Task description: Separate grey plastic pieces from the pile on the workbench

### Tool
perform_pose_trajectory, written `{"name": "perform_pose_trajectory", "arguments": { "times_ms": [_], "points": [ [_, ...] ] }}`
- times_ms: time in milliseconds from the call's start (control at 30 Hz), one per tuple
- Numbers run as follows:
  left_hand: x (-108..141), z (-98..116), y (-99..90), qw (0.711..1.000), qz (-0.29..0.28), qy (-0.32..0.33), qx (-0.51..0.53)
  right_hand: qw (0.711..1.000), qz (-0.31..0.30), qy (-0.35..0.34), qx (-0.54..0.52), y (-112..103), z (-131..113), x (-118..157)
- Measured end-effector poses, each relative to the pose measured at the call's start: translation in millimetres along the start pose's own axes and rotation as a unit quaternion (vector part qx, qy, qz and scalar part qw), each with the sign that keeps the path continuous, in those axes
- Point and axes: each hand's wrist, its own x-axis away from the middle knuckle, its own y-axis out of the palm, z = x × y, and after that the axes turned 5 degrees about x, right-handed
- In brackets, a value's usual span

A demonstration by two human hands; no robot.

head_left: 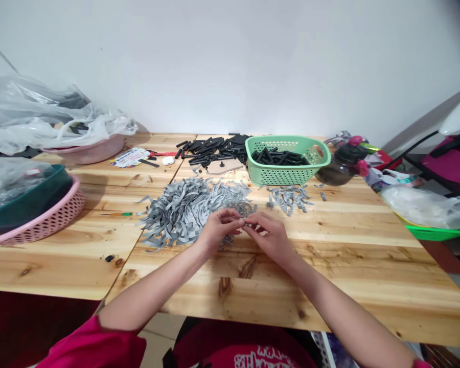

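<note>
My left hand (221, 230) and my right hand (269, 236) meet above the near right edge of a heap of grey strips (180, 212). The fingertips of both are closed in a pinch on one small grey strip (245, 224). Most of that strip is hidden by the fingers. Smaller grey bits lie just behind and under my hands. To the right of them is a second, smaller pile of short grey strips (289, 198).
At the back stands a green basket (279, 176) holding black sticks, beside a pile of black sticks (209, 148). A dark spray bottle (339, 166) is right of it. Pink basket (57, 220), teal tray (30, 199) and plastic bags (42, 122) occupy the left. The wooden table (352, 276) ends near my body.
</note>
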Motion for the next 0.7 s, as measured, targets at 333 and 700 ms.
{"name": "perform_pose_trajectory", "arguments": {
  "times_ms": [333,700],
  "points": [
    [3.2,-4.1,8.4,0.995,-0.072,0.030,0.065,0.983,0.041,0.112,-0.139,0.6,0.6,-2.8],
    [1.7,-5.2,6.7,0.994,-0.073,0.049,0.060,0.937,0.061,0.212,-0.271,9.4,3.6,2.4]
  ]
}}
